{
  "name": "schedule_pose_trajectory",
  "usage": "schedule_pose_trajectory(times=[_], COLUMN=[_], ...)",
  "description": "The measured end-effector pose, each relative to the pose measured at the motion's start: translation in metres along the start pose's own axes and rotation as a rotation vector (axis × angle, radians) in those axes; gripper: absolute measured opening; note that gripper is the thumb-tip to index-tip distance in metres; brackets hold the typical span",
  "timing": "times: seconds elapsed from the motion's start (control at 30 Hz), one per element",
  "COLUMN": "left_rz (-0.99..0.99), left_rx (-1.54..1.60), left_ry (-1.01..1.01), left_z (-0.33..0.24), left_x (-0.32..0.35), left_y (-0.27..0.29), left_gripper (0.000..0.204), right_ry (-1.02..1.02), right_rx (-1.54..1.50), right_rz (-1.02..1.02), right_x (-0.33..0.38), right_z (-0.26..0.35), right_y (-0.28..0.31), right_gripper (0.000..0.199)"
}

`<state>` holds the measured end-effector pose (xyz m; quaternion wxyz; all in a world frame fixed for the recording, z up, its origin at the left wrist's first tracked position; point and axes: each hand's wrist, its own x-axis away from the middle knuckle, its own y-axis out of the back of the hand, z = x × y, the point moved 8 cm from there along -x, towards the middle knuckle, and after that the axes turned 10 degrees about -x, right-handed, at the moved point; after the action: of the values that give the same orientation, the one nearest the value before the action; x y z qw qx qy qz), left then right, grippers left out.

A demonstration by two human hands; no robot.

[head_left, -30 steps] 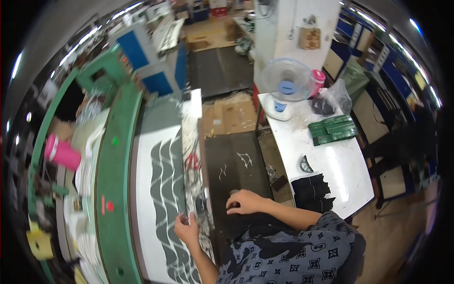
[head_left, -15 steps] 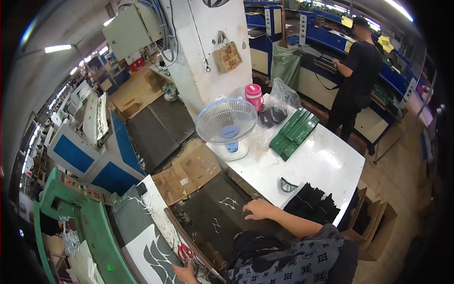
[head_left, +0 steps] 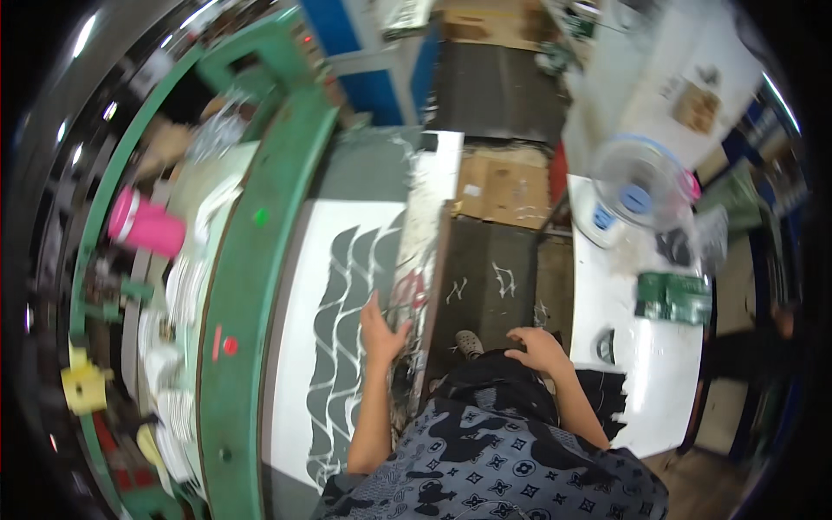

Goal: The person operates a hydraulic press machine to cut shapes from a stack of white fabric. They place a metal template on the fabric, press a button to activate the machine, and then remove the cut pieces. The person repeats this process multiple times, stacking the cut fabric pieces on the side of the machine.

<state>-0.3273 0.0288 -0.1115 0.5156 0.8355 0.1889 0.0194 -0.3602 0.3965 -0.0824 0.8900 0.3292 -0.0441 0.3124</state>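
Pieces (head_left: 347, 334): head view, left of centre in the frame; grey, wavy-edged, in columns with pale gaps between, on a white sheet (head_left: 290, 381).
Left hand (head_left: 381, 336): centre of the frame, at the right edge of the pieces; fingers stretched forward, thumb spread away from them; whether it touches them, I cannot tell.
Right hand (head_left: 539, 351): right of centre, well apart from the left; fingers loosely bent, thumb clear of them.
Scissors (head_left: 411, 290): red-handled, blurred, just beyond the left hand.
Green beam (head_left: 247, 277): left of the sheet, running lengthwise.
Pink jug (head_left: 149, 224): left side of the frame, tilted.
White table (head_left: 663, 381): right side, bearing black cloth (head_left: 605, 394), green packs (head_left: 673, 298) and a fan (head_left: 637, 182).
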Motion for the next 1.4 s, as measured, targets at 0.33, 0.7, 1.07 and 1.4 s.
schedule_pose_trajectory(times=[0.33, 0.7, 1.07, 1.4], left_rz=[-0.184, -0.031, 0.082, -0.233], left_rx=[0.017, 0.090, 0.214, 0.071], left_ry=[0.148, 0.107, 0.752, 0.883], left_z=[0.015, 0.014, 0.065, 0.063], left_x=[0.038, -0.008, -0.030, -0.302], left_y=[0.004, -0.008, -0.009, 0.003], left_gripper=[0.115, 0.100, 0.061, 0.070], right_ry=[0.001, 0.611, 0.812, 0.411], right_rx=[-0.006, -0.290, -0.348, -0.983], right_rz=[0.288, 0.151, 0.161, 0.032], right_x=[0.002, -0.201, -0.481, -0.578], right_z=[0.010, 0.122, 0.157, 0.102], right_y=[-0.080, -0.064, -0.028, -0.051], right_gripper=[0.035, 0.012, 0.012, 0.016])
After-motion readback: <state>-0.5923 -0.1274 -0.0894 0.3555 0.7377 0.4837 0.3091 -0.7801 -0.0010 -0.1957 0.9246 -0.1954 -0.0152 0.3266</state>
